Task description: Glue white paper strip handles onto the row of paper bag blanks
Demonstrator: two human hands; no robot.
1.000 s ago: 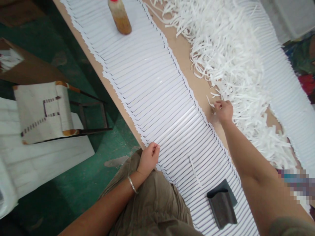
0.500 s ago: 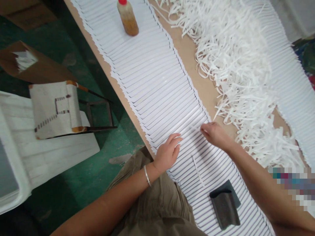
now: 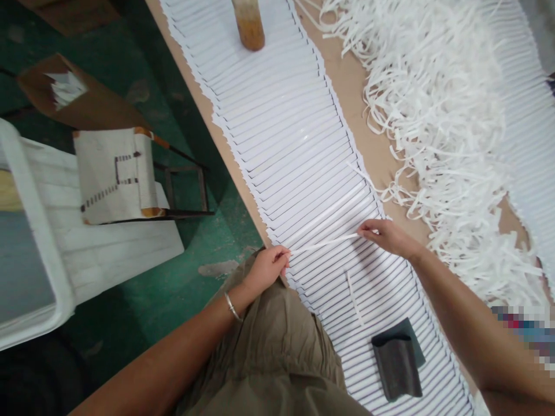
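"Which surface is this?"
"It is a brown worktop [image 3: 347,74]."
"And directly on it?"
"One long row of overlapping white sheets [image 3: 277,127], a tangled heap of white strips [image 3: 437,104], and another sheet row [image 3: 526,144] beyond."

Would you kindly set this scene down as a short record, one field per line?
Left hand: pinching one end of a thin white strip
Right hand: pinching the same strip farther along
Strip: nearly straight between the hands
Under it: overlapping white sheets
On the sheets: loose strip, dark folded piece, bottle with brown contents
Beside the sheets: heap of white strips
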